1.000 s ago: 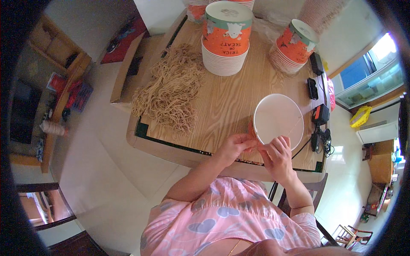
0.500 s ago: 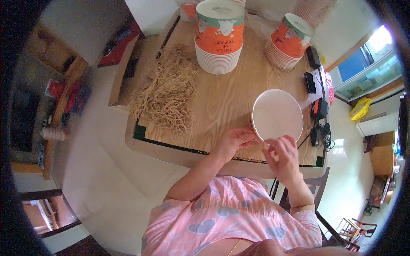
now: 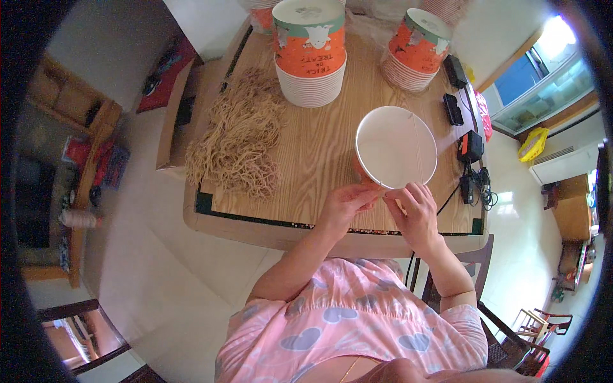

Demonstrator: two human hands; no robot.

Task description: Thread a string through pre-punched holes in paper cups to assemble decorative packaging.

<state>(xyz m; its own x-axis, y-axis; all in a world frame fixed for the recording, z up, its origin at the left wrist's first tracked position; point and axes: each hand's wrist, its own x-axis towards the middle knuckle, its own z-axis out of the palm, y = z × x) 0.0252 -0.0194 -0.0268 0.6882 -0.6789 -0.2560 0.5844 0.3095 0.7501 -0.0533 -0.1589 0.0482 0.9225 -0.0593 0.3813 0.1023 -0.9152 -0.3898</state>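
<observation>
A white-lined paper bucket [image 3: 386, 150] with an orange outside stands near the table's front edge, its mouth tilted toward me. A thin cord [image 3: 419, 147] runs across the right part of its mouth, from the far rim to the near rim by my right hand. My left hand [image 3: 348, 207] is closed at the near rim, its fingertips pinching the bucket's edge. Just right of it, my right hand [image 3: 414, 214] pinches close to the rim; the cord end seems to be between its fingertips, though they partly hide it. A heap of tan cords [image 3: 239, 137] lies to the left.
Two stacks of nested orange and green paper buckets, a tall stack [image 3: 310, 54] and a smaller stack [image 3: 418, 51], stand at the back of the wooden table [image 3: 319, 153]. Black adapters and cables [image 3: 471, 150] lie along the right edge. A dark chair [image 3: 476, 271] stands at the front right.
My right hand has come down and closed beside the left at the near rim. The cord now shows stretched across the bucket's mouth. The whole view has shifted slightly.
</observation>
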